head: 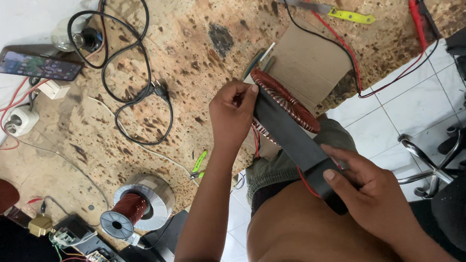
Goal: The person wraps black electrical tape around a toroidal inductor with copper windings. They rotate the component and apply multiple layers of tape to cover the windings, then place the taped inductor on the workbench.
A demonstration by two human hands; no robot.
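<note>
The right hand [365,184] pinches the near end of a black tape strip [293,137] (pulled taut). Farther, the left hand [233,114] presses its other end onto a copper-wound toroid coil [291,108] at the bench [195,57] edge.

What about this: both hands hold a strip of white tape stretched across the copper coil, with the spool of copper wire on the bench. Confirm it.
Not quite: the tape is black, not white, as the head view shows. The left hand and right hand do hold it stretched across the copper coil, and the spool of copper wire stands on the bench.
</note>
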